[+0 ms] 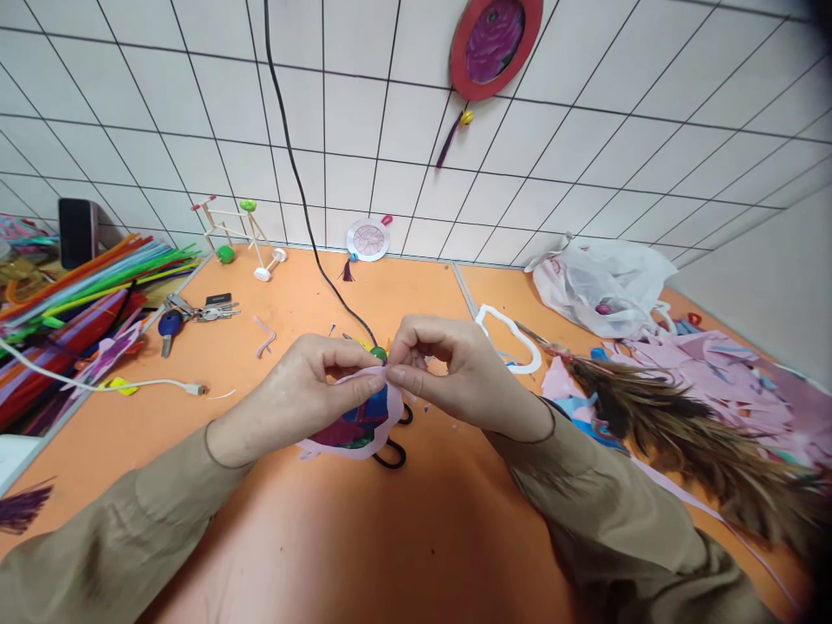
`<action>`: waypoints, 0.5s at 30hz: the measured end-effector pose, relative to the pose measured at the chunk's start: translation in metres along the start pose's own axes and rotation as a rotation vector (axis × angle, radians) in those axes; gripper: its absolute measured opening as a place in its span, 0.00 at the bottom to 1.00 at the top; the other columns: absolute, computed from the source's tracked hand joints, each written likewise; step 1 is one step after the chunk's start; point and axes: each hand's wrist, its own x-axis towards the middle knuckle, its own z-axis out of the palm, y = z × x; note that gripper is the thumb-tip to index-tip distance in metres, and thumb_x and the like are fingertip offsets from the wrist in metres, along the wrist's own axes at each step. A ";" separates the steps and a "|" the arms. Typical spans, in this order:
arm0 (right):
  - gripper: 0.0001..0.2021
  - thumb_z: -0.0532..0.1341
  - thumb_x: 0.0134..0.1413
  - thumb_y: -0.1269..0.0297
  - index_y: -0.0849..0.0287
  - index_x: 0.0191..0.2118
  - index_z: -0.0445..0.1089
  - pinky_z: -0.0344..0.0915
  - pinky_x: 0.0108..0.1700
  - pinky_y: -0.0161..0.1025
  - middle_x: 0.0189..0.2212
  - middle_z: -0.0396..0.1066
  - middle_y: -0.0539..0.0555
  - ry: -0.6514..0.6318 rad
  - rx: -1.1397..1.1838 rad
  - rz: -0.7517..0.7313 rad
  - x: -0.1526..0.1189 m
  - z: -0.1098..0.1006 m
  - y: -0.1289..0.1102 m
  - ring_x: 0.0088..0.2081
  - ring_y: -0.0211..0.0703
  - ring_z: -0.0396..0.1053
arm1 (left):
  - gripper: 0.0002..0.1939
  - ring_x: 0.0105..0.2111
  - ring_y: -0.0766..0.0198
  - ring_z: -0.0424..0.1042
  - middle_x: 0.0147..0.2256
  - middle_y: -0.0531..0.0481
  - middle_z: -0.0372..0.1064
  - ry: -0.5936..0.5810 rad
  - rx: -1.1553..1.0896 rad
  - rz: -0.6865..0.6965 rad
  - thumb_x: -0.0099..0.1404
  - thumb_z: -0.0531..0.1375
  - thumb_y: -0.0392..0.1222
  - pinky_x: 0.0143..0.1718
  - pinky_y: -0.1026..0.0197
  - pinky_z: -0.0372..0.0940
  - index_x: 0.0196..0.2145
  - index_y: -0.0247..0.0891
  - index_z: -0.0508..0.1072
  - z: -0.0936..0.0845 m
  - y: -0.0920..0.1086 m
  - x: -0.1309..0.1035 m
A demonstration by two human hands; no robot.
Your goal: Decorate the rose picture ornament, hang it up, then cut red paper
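In the middle of the head view, above the orange table, my left hand (312, 390) pinches the edge of a round ornament (356, 425) with a pale pink rim and a dark blue, purple and green centre. My right hand (455, 368) meets it at the rim's top edge, thumb and forefinger pressed together. Just between the fingertips sits a green bead (378, 354). What my right fingertips grip is too small and hidden to make out. Black loops (391, 455) of cord or scissor handles show partly behind the ornament.
Pipe cleaners (84, 303), keys (170, 325) and a white cable (130, 381) lie left. A stick model (237, 230) and a small round ornament (368, 239) stand by the tiled wall. A plastic bag (598, 282), pink scraps (702, 390) and a feather duster (676, 425) crowd the right.
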 end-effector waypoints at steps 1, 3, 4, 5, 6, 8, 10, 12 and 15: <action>0.07 0.63 0.51 0.68 0.60 0.25 0.66 0.59 0.24 0.32 0.20 0.65 0.47 -0.003 0.015 0.008 0.000 0.000 0.000 0.22 0.32 0.61 | 0.12 0.24 0.67 0.61 0.22 0.53 0.64 0.002 0.014 -0.004 0.62 0.58 0.42 0.26 0.64 0.57 0.22 0.36 0.72 0.000 0.000 0.000; 0.07 0.62 0.50 0.69 0.60 0.25 0.65 0.59 0.24 0.32 0.19 0.64 0.47 -0.008 0.057 0.026 0.000 0.001 0.000 0.22 0.32 0.60 | 0.15 0.23 0.68 0.59 0.20 0.54 0.61 -0.004 0.029 -0.022 0.62 0.58 0.43 0.25 0.64 0.56 0.20 0.36 0.69 0.000 0.000 0.001; 0.07 0.62 0.50 0.69 0.60 0.25 0.65 0.58 0.24 0.32 0.19 0.64 0.47 -0.009 0.087 0.038 0.001 0.001 0.000 0.22 0.31 0.60 | 0.16 0.22 0.68 0.58 0.20 0.54 0.60 -0.007 0.032 -0.032 0.62 0.58 0.44 0.24 0.63 0.55 0.19 0.36 0.68 0.000 -0.001 0.001; 0.07 0.62 0.50 0.69 0.60 0.25 0.65 0.58 0.23 0.32 0.19 0.64 0.46 -0.010 0.118 0.054 0.001 0.001 -0.001 0.21 0.31 0.59 | 0.16 0.22 0.68 0.58 0.20 0.54 0.60 -0.011 0.033 -0.040 0.62 0.57 0.45 0.24 0.63 0.55 0.19 0.36 0.67 0.000 -0.001 0.001; 0.07 0.62 0.50 0.69 0.60 0.24 0.65 0.57 0.23 0.32 0.18 0.63 0.46 -0.012 0.147 0.068 0.001 0.002 -0.001 0.21 0.31 0.59 | 0.16 0.22 0.68 0.58 0.20 0.54 0.60 -0.012 0.035 -0.049 0.62 0.57 0.46 0.24 0.63 0.55 0.19 0.36 0.67 0.000 -0.001 0.001; 0.07 0.62 0.50 0.69 0.60 0.24 0.64 0.56 0.22 0.32 0.17 0.63 0.45 -0.008 0.181 0.089 0.001 0.002 -0.001 0.19 0.30 0.58 | 0.16 0.22 0.68 0.59 0.20 0.54 0.61 -0.001 0.039 -0.066 0.61 0.58 0.46 0.23 0.63 0.55 0.20 0.36 0.68 0.000 -0.001 0.001; 0.07 0.62 0.50 0.69 0.60 0.24 0.64 0.56 0.21 0.32 0.17 0.62 0.45 0.006 0.173 0.095 0.001 0.002 -0.001 0.19 0.30 0.57 | 0.13 0.22 0.68 0.61 0.21 0.53 0.63 0.029 0.025 -0.082 0.60 0.59 0.46 0.23 0.64 0.57 0.22 0.36 0.69 0.000 -0.002 0.001; 0.07 0.61 0.50 0.70 0.59 0.24 0.63 0.56 0.22 0.32 0.17 0.62 0.45 0.020 0.139 0.084 0.001 0.002 -0.001 0.19 0.30 0.58 | 0.09 0.23 0.67 0.64 0.22 0.54 0.64 0.059 -0.004 -0.108 0.59 0.61 0.45 0.23 0.65 0.59 0.27 0.36 0.70 0.001 -0.004 0.001; 0.06 0.60 0.49 0.71 0.59 0.24 0.64 0.58 0.23 0.32 0.19 0.63 0.46 0.036 0.071 0.037 0.000 0.003 -0.001 0.21 0.31 0.59 | 0.15 0.27 0.65 0.70 0.28 0.53 0.70 0.026 -0.092 -0.111 0.57 0.64 0.44 0.27 0.63 0.65 0.43 0.39 0.70 0.001 -0.008 0.002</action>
